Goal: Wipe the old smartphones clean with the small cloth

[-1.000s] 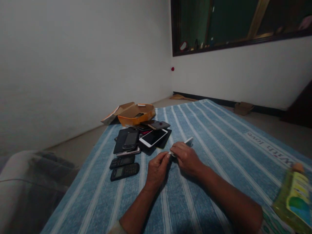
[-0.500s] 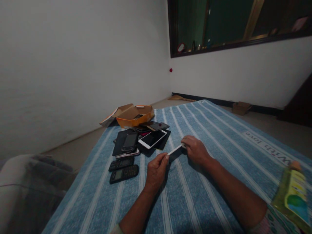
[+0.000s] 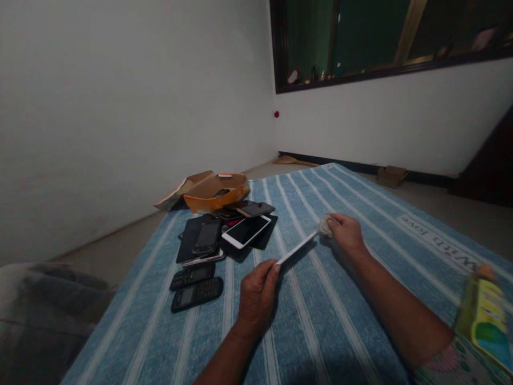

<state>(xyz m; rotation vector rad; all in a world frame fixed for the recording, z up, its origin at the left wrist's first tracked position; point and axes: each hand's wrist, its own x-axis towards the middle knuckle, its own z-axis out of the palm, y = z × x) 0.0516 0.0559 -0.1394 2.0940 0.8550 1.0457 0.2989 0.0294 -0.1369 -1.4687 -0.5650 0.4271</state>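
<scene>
My left hand is closed, thumb on top, around the near end of a thin white phone, which I see edge-on and tilted up to the right. A crumpled white cloth is pinched in my right hand, at the far end of the phone. To the left lies a pile of phones, with a white phone with a black screen on its right side and a dark phone on its left. Two black keypad phones lie side by side nearer to me.
An orange cardboard box stands open behind the pile. Blue striped fabric covers the surface. On the right lies a bottle of yellow-green liquid. Clear plastic wrapping is at the lower left.
My right hand has moved right and outward with the cloth, now showing more of it and of the phone's edge. My left hand keeps its grip. The view has shifted slightly.
</scene>
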